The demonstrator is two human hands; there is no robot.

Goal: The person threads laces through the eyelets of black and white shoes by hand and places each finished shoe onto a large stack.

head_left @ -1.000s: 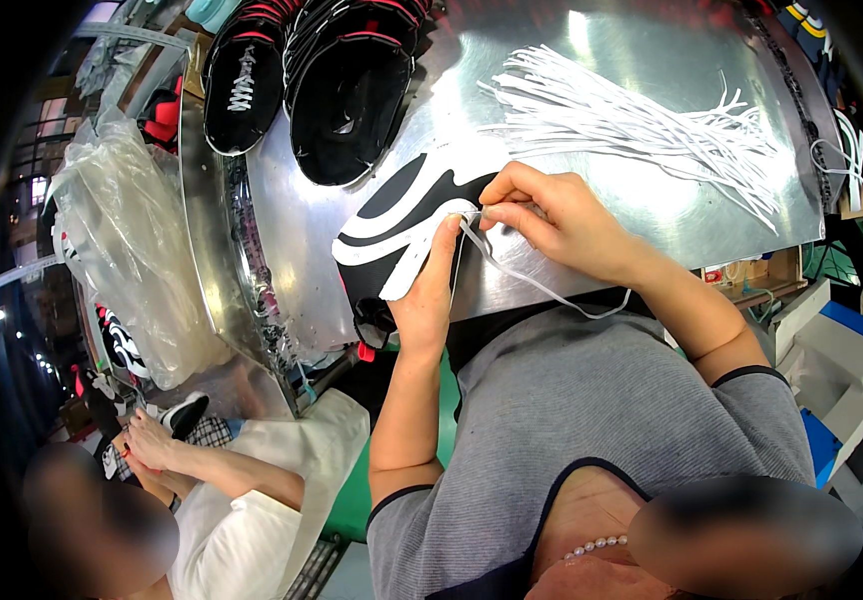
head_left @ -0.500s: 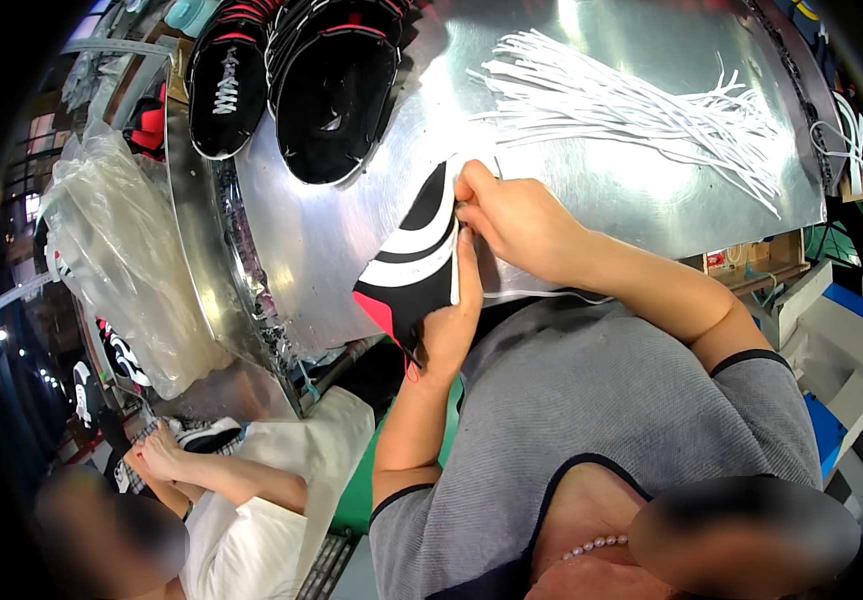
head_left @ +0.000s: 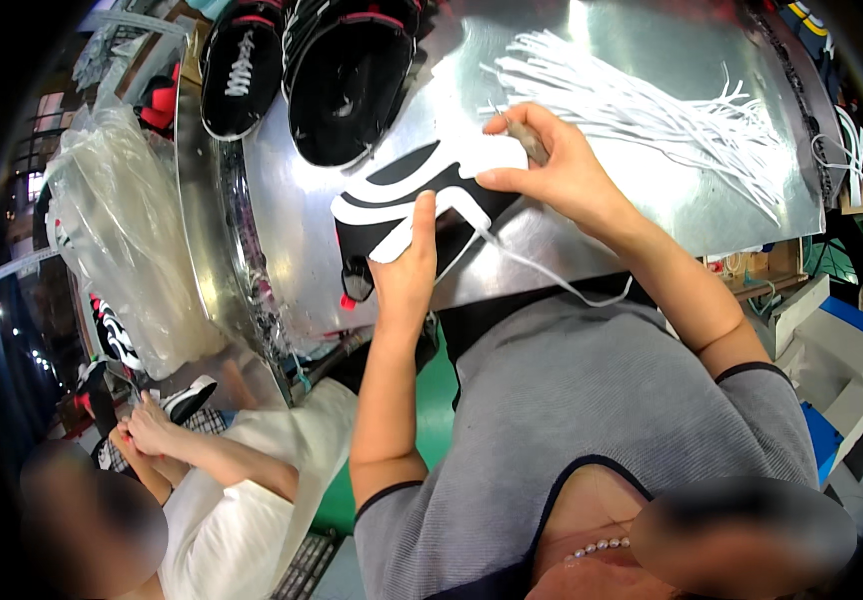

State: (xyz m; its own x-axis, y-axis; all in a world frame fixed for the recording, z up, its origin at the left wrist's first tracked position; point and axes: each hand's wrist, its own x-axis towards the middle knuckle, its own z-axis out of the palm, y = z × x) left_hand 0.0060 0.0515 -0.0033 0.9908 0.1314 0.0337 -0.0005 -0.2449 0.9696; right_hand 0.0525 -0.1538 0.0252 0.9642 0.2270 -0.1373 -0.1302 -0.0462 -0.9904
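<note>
A black and white shoe upper (head_left: 372, 232) with red at its heel end lies tilted above the metal table. My left hand (head_left: 408, 275) grips its near edge, the thumb lying along the white side panel. At the far right end of the upper, my right hand (head_left: 562, 165) has its fingers curled round a small grey-brown thing (head_left: 529, 143), whose kind is not clear. Its thumb and forefinger sit at the white end of the upper. From the upper, a white shoelace (head_left: 552, 268) trails in a loop toward my lap.
A bundle of white shoelaces (head_left: 642, 115) lies at the far right of the metal table (head_left: 302, 270). Black shoe uppers (head_left: 347, 100) stand at the far left. A clear plastic bag (head_left: 122, 240) hangs beyond the left edge. At lower left, another person's hands (head_left: 152, 430) work on a shoe.
My right hand has moved right and slightly away from me, opening wider round the grey-brown thing. The upper has turned flatter, and the white shoelace now trails toward my lap.
</note>
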